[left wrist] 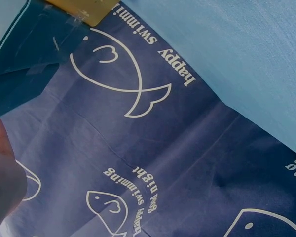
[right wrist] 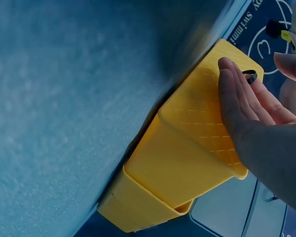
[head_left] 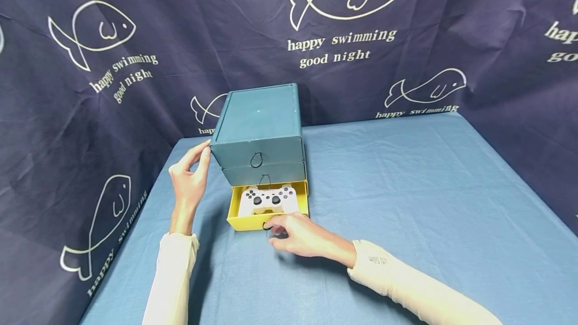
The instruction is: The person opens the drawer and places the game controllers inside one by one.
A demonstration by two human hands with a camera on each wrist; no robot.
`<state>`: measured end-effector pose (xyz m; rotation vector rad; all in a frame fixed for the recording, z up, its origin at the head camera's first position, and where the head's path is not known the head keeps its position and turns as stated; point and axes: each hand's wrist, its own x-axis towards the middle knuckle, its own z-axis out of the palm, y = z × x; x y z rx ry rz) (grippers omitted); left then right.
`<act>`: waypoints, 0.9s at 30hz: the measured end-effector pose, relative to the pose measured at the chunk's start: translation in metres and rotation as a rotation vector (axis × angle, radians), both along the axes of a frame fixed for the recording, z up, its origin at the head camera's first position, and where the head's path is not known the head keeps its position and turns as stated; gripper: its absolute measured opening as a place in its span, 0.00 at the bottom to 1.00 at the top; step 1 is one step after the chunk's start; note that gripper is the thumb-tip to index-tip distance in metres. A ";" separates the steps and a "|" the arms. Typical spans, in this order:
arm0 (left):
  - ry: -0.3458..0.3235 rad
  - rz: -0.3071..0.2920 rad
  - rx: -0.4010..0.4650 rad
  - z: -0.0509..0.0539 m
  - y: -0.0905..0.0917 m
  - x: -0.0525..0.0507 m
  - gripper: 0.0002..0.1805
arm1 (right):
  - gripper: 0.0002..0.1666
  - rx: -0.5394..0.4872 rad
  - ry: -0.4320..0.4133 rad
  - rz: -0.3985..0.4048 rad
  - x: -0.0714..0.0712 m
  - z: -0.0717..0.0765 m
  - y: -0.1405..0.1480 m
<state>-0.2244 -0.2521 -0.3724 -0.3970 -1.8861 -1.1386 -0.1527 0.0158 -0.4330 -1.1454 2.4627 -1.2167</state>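
Note:
A teal drawer box (head_left: 259, 114) stands at the back of the table, with two teal drawers above a yellow one. The yellow drawer (head_left: 247, 223) is pulled partly out, and a white game controller (head_left: 289, 203) lies in it. My left hand (head_left: 189, 179) touches the box's upper left front corner with its fingertips. My right hand (head_left: 300, 234) is at the yellow drawer's front. In the right wrist view its fairly straight fingers lie against that front, beside a small black pull loop (right wrist: 252, 80), thumb apart. Whether a finger is through the loop is unclear.
Blue cloth (head_left: 406, 204) covers the table. Dark blue curtains (head_left: 253, 29) with white fish drawings hang behind and at both sides. Black loops (head_left: 256, 160) hang on the teal drawers' fronts.

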 end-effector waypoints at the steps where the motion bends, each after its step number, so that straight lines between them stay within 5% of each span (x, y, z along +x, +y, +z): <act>1: -0.001 0.001 0.000 0.000 0.000 0.000 0.13 | 0.17 -0.004 -0.003 -0.002 -0.001 0.000 0.000; 27: 0.011 -0.018 0.004 0.002 0.000 0.001 0.12 | 0.16 -0.024 0.049 -0.036 -0.026 -0.002 -0.001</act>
